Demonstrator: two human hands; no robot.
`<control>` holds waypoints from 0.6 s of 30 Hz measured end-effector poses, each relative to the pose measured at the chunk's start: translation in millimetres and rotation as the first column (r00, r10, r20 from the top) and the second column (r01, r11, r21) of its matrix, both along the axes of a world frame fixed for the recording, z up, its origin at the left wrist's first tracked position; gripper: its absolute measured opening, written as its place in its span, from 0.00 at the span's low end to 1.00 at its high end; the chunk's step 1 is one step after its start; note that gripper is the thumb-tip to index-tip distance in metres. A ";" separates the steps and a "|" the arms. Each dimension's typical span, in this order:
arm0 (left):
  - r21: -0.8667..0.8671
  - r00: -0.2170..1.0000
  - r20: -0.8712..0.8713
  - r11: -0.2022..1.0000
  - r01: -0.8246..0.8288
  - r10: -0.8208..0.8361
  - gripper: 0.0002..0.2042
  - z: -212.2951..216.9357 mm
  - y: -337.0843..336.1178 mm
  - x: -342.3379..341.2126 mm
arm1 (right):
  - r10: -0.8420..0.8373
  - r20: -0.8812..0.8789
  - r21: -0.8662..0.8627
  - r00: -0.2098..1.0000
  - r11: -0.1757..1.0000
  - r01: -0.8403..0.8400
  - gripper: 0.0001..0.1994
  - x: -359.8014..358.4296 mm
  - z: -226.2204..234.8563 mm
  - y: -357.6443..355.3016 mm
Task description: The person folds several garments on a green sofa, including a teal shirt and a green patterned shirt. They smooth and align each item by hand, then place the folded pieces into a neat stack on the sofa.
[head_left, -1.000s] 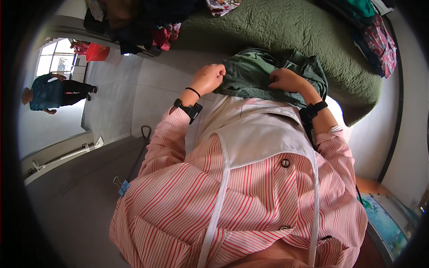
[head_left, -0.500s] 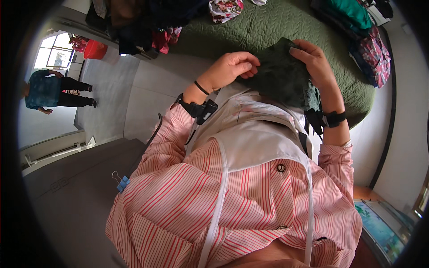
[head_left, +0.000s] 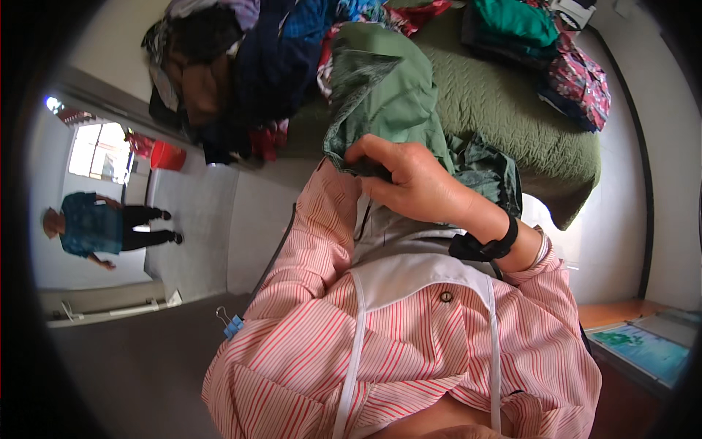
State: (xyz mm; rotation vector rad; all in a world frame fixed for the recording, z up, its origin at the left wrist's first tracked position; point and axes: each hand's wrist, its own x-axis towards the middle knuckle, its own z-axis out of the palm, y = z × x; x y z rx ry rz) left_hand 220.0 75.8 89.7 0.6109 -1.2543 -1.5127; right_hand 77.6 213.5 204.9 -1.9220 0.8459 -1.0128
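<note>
Since half a second ago, the garment (head_left: pixel 398 95) has gone from a dark bunch near the centre to a longer shape, which now reaches up to the upper centre of the frame. The right hand (head_left: pixel 420 183) has come from the right of the centre to the middle, and the left hand, which was visible then, is now hidden behind the cloth.

The garment is green, with a plain lighter side and a dark patterned side. Its top is close to the clothes pile (head_left: pixel 212 80) at the upper left, and a crumpled dark part hangs right of the centre, in front of the bed (head_left: pixel 512 110).

The fingers (head_left: pixel 376 148) of the right hand are narrow and hold the garment by its dark edge. For the left hand, only the striped sleeve (head_left: pixel 322 212) is seen, going up to this edge, so I cannot tell how its fingers are.

On the bed, at the upper right, there are a bright green cloth (head_left: pixel 519 22) and a flowered cloth (head_left: pixel 581 80). At the left of the frame, another person (head_left: pixel 91 223) stands beyond the doorway, near a red bucket (head_left: pixel 168 155).
</note>
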 end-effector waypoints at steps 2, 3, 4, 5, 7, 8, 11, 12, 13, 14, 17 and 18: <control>0.032 0.999 -0.034 0.999 0.034 -0.033 0.14 4.0 -12.6 -0.8 | -0.069 0.084 -0.039 0.994 0.997 0.072 0.14 -4.3 -3.0 -2.5; 0.056 0.998 -0.047 0.998 0.035 -0.033 0.14 -0.9 -11.6 -1.8 | -0.120 0.109 -0.089 0.987 0.988 0.130 0.12 -7.2 -3.5 -2.6; 0.070 0.999 -0.030 0.997 0.038 -0.036 0.14 -8.6 -7.0 -7.0 | -0.133 0.146 0.131 0.980 0.985 0.114 0.10 -9.4 1.9 -2.9; 0.094 0.999 -0.023 0.994 0.050 -0.048 0.14 -21.1 1.9 -15.7 | -0.134 0.311 0.203 0.941 0.977 0.072 0.09 -7.2 -1.6 -2.4; 0.130 0.999 -0.014 0.990 0.045 -0.044 0.14 -40.8 22.6 -31.6 | -0.121 0.370 0.173 0.921 0.983 0.060 0.09 -2.1 -4.9 -3.5; 0.151 0.999 -0.021 0.987 0.046 -0.044 0.14 -43.3 32.7 -33.8 | -0.130 0.256 0.098 0.958 0.989 0.108 0.09 -2.4 -7.4 0.3; 0.144 0.999 -0.024 0.989 0.042 -0.039 0.14 -38.3 27.6 -32.2 | -0.036 0.237 -0.030 0.971 0.999 0.044 0.11 0.2 -17.7 9.2; 0.136 0.999 -0.029 0.990 0.041 -0.037 0.14 -33.4 21.0 -32.0 | 0.001 0.212 -0.008 0.977 1.000 0.001 0.11 0.2 -13.9 12.8; 0.140 0.998 -0.041 0.989 0.048 -0.042 0.14 -31.3 17.8 -33.0 | 0.056 0.210 -0.016 0.976 0.998 -0.054 0.11 0.4 -11.6 17.2; 0.134 0.998 -0.039 0.990 0.053 -0.049 0.14 -28.4 15.2 -33.2 | 0.114 0.214 -0.042 0.970 0.993 -0.107 0.11 1.0 -7.4 19.9; 0.146 0.997 -0.052 0.987 0.064 -0.057 0.14 -26.5 15.5 -35.5 | 0.378 0.263 -0.086 0.888 0.925 -0.369 0.10 13.0 4.4 35.4; 0.148 0.997 -0.051 0.987 0.067 -0.060 0.14 -25.0 14.3 -35.1 | 0.472 0.277 -0.084 0.837 0.879 -0.469 0.10 18.4 5.9 41.5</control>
